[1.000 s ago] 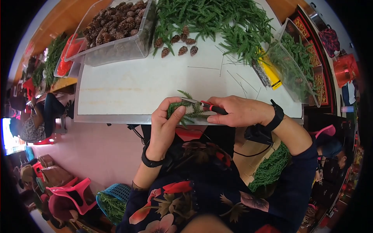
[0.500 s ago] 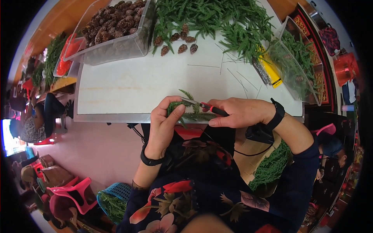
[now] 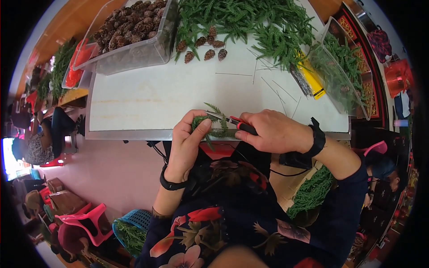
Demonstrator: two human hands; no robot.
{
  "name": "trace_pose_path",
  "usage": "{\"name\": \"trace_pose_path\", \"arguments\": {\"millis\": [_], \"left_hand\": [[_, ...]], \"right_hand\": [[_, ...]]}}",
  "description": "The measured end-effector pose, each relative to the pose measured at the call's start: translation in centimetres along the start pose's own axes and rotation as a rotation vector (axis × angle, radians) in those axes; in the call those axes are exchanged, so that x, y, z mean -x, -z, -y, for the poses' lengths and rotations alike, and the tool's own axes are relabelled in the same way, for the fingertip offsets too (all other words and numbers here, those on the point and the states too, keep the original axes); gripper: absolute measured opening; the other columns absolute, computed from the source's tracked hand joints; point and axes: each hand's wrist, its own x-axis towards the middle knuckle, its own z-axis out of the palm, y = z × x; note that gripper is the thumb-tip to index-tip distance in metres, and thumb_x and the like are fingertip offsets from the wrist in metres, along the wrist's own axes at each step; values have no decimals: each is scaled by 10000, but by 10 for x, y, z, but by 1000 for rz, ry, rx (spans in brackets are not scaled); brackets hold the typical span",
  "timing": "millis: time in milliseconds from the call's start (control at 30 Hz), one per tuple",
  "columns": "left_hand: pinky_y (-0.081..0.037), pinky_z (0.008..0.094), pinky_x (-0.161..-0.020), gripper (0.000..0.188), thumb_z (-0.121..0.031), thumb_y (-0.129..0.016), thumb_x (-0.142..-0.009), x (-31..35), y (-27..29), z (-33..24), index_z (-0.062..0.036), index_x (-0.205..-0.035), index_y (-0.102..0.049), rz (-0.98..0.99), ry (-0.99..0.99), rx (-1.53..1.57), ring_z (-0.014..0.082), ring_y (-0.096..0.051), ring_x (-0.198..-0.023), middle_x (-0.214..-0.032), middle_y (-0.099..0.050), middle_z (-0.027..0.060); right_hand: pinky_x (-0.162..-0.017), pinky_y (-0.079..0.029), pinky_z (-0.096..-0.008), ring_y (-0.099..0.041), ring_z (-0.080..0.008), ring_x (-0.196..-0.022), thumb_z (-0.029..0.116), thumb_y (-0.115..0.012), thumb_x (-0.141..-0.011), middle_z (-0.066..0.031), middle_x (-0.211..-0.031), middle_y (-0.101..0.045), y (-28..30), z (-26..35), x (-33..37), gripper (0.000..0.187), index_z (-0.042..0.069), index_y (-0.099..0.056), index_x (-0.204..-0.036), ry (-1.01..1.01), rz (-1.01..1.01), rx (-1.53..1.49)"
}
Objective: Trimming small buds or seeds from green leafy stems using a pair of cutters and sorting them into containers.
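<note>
green sprig [image 3: 213,126] pinched in left hand [image 3: 187,145]; right hand [image 3: 272,131] grips red-handled pliers [image 3: 236,123]; pine cones [image 3: 203,48] beyond.

Clear glossy plastic tub [image 3: 134,56], matt white tabletop [image 3: 147,96], seemingly metal wires [image 3: 277,87]

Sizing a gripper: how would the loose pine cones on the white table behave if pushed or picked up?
The loose pine cones look small and oval, so probably light and apt to roll. Their open scales suggest a rough, non-slippery grip, perhaps brittle at the tips. They lie close to the green sprigs, which could snag them.
</note>
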Motion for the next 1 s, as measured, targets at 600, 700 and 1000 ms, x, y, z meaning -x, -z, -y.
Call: {"name": "trace_pose_path", "arguments": {"millis": [600, 700, 1000], "left_hand": [[-430, 190, -758, 142, -101, -590, -956, 1, 11, -10, -16, -1067, -568, 205, 85, -14, 40, -518, -828, -895, -596, -25], [-438, 193, -759, 155, -103, -597, -953, 0, 10, -8, -13, -1076, -571, 201, 92, 0, 44, -529, -825, -909, -608, -18], [-455, 192, -734, 180, -94, -625, -936, 3, -4, -6, -10, -1088, -580, 27, 49, 23, 49, -551, -803, -916, -622, -9]], "right_hand": [[-691, -475, -467, -608, -418, -785, 248, -662, -853, -187, -800, -615, 0, -19, 3, 340, 15, -537, -1066, 241, -192, 195], [-689, -475, -466, -611, -417, -798, 265, -639, -873, -197, -821, -630, 2, -14, 4, 327, 15, -551, -1065, 170, -117, 226], [-698, -474, -459, -616, -398, -788, 348, -621, -896, -209, -857, -654, -3, -14, 5, 380, -1, -578, -1040, 74, -53, -115]]}}
